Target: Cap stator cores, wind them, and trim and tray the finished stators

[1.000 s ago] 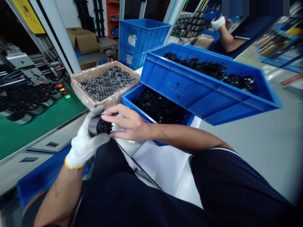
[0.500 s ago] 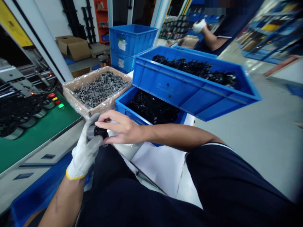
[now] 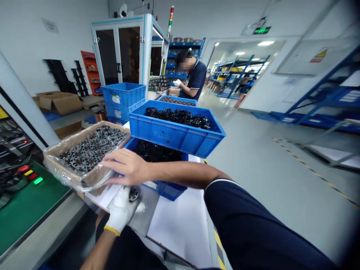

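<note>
My left hand point(image 3: 121, 208), in a white glove with a yellow cuff, is closed around a small round metal part with a black insert point(image 3: 133, 194), low over the grey plate point(image 3: 146, 208). My bare right hand point(image 3: 128, 167) hovers palm down just above it, fingers apart, by the near right edge of the plastic-lined cardboard box point(image 3: 84, 179) of grey metal cores point(image 3: 94, 148). No object shows in the right hand. Beyond my right forearm are a lower blue bin point(image 3: 171, 190) with black parts and an upper blue bin point(image 3: 174, 137) of black parts.
A green machine bed point(image 3: 30, 213) with lit buttons point(image 3: 38, 180) lies at left. Blue crates point(image 3: 123, 93) are stacked behind the box. A person point(image 3: 194, 77) in a dark shirt and white gloves stands at the back. Striped tape point(image 3: 315, 170) marks the floor at right.
My view has swung up and to the right. My right hand has let go of the part and moved over toward the box. My left hand still holds the part, now lower, over the plate.
</note>
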{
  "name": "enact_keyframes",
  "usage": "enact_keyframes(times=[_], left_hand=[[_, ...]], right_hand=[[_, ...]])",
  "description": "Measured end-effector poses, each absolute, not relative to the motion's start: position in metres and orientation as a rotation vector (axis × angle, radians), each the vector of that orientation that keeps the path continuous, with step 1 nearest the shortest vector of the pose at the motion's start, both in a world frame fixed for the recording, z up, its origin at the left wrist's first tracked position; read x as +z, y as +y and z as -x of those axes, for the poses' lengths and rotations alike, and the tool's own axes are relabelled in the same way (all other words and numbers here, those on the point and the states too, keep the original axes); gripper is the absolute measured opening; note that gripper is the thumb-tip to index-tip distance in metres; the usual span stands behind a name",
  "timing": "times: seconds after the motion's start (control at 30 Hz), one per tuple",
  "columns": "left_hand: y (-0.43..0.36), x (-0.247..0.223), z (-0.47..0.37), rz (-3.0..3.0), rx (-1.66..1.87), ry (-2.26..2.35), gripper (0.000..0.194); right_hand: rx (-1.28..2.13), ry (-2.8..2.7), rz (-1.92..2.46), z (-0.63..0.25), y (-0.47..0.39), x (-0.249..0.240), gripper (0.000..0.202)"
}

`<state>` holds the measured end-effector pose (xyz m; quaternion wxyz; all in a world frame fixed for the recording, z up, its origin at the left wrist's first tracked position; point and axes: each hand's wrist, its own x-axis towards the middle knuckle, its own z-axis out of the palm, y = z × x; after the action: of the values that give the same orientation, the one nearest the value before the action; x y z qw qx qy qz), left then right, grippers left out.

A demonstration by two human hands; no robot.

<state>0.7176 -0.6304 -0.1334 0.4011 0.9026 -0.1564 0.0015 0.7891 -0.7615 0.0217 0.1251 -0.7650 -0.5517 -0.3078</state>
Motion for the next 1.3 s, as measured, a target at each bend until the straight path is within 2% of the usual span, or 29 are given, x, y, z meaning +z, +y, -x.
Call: enact_keyframes(times=[0.07,0.17,0.23,0.3,0.33,0.37,0.47,0.53,0.57,0.6,0.63,0.67,0.77,0.83,0.97,1.13,1.3], left_hand=[[-0.637,-0.144,-0.714,-2.376,-0.027,-0.351,0.040],[-0.637,-0.150,-0.709,-2.477,0.008,-0.354,0.051],[-0.636,-0.149,-0.706,-2.435,0.035,-0.356,0.050],[-0.635,-0.146,-0.704,-2.314,0.004,-0.345,0.043],[-0.634,-0.145,-0.703,-2.254,-0.026,-0.333,0.039],[-0.634,-0.143,-0.702,-2.203,-0.049,-0.310,0.036],[-0.624,-0.136,-0.704,-2.064,-0.085,-0.184,0.037],[-0.611,-0.128,-0.706,-1.941,-0.086,-0.101,0.041],[-0.603,-0.122,-0.705,-1.887,-0.075,-0.069,0.044],[-0.594,-0.114,-0.702,-1.840,-0.064,-0.051,0.046],[-0.586,-0.104,-0.697,-1.800,-0.052,-0.039,0.046],[-0.578,-0.093,-0.691,-1.773,-0.038,-0.025,0.047],[-0.554,-0.057,-0.667,-1.822,0.029,0.068,0.065],[-0.540,-0.038,-0.653,-1.880,0.120,0.071,0.065],[-0.523,-0.024,-0.640,-1.572,0.255,-0.132,0.054],[-0.531,-0.033,-0.633,-1.354,0.297,-0.158,0.072],[-0.547,-0.039,-0.635,-1.488,0.385,-0.171,0.077]], right_hand=[[-0.942,-1.560,2.413,-0.820,-0.782,0.057,0.044],[-0.881,-0.843,2.913,-0.876,-0.831,0.122,0.032],[-0.751,-0.368,3.074,-0.906,-0.867,0.150,0.024],[-0.663,-0.292,3.095,-0.924,-0.893,0.158,0.025],[-0.637,-0.288,3.087,-0.929,-0.902,0.155,0.027],[-0.623,-0.299,3.070,-0.934,-0.907,0.150,0.039],[-0.632,-0.372,2.975,-0.949,-0.915,0.135,0.026],[-0.685,-0.420,2.893,-0.961,-0.917,0.135,0.037],[-0.718,-0.444,2.852,-0.966,-0.917,0.137,0.061],[-0.757,-0.461,2.819,-0.969,-0.915,0.140,0.073],[-0.821,-0.480,2.775,-0.967,-0.912,0.143,0.075],[-0.897,-0.500,2.708,-0.960,-0.905,0.145,0.070],[-1.061,-0.628,2.336,-0.909,-0.865,0.133,0.035],[-0.956,-0.871,2.055,-0.857,-0.827,0.108,0.051],[-0.723,-1.419,1.749,-0.764,-0.756,0.044,0.066],[-0.647,-1.537,1.555,-0.726,-0.728,0.004,0.047],[-0.709,-1.585,1.540,-0.731,-0.737,-0.003,0.044]])
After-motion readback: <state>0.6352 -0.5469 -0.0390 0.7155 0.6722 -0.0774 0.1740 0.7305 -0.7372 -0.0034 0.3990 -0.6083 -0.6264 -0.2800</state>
